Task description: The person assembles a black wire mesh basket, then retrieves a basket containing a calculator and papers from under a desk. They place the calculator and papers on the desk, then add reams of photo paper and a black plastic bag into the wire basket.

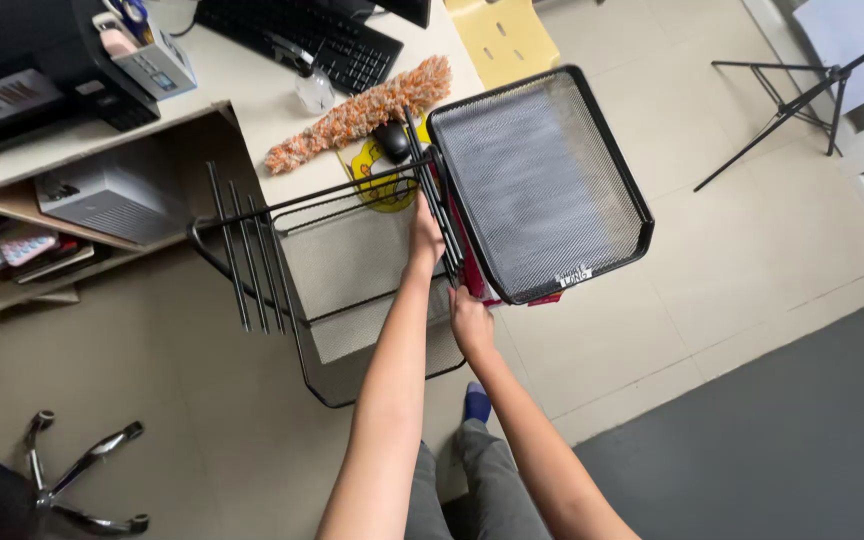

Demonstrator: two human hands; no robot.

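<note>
We grip the bare black mesh letter tray (542,180) beside the desk (242,80): left hand (426,238) and right hand (469,318) closed on its rim, arms outstretched.

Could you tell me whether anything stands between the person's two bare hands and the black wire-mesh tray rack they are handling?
Nothing visible does. The left hand already grips the black wire-mesh tray rack at its upright rods, beside the tilted mesh tray. The right hand touches the rack's lower edge, in front of something red that is mostly hidden.

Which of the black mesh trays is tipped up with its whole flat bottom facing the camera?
The right-hand mesh tray, beside both hands; the other trays sit in the rack left of it.
</note>
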